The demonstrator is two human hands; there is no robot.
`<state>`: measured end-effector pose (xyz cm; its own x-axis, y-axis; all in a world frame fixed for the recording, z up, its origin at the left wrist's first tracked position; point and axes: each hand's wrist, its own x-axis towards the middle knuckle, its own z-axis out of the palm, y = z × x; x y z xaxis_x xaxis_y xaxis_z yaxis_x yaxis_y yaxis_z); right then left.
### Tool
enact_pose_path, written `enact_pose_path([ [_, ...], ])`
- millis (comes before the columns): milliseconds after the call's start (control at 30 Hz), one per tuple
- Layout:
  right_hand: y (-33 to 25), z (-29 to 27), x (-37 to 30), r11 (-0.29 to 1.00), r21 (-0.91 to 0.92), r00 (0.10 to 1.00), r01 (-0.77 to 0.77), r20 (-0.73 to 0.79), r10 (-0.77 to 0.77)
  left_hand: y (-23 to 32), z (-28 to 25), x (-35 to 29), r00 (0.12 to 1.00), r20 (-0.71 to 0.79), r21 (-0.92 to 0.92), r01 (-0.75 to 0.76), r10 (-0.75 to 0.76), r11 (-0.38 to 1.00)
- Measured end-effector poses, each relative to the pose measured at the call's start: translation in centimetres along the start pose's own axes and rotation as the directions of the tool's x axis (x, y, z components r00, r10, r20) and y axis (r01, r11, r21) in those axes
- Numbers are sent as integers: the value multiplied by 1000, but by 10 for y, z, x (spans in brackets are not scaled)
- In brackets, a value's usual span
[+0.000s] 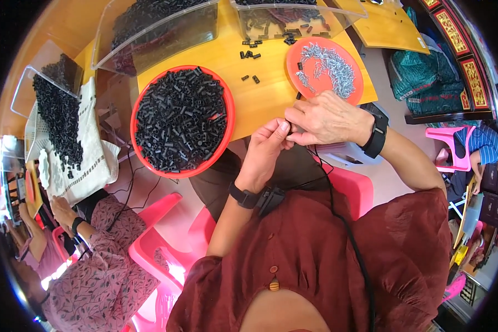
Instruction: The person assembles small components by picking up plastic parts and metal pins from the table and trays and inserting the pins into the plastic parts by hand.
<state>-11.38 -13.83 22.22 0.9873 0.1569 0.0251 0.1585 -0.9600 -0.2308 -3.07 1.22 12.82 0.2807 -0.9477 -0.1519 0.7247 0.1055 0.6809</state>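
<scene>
My left hand [264,148] and my right hand [331,119] meet in front of the table edge, fingertips pinched together. Between them a small dark plastic piece [290,131] shows, mostly hidden by the fingers. Just beyond my right hand lies a red plate [294,77] holding many small silvery metal pieces [337,72], which look like screws. Left of my hands stands a round red basin [231,119], heaped with short black tubular plastic parts [180,122]. A few loose black parts [249,55] are scattered on the yellow table [265,94] between basin and plate.
Two clear plastic bins [166,41] [304,25] with black parts stand at the back. At left, more parts spill from a tilted clear box [33,74] onto a white cloth [94,160]. Beside me sits a person in a patterned top [99,271]. Pink chairs [163,238] stand close by.
</scene>
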Motion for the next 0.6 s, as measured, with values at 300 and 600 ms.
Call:
enact_pose_path([
  [300, -3, -1, -3, 1000, -24, 999, -19, -37, 18, 0, 3, -2, 1000, -10, 36, -18, 18, 999],
  [600, -19, 1, -7, 964, 198, 971, -180, -122, 207, 7, 3, -2, 997, -69, -16, -30, 29, 999],
])
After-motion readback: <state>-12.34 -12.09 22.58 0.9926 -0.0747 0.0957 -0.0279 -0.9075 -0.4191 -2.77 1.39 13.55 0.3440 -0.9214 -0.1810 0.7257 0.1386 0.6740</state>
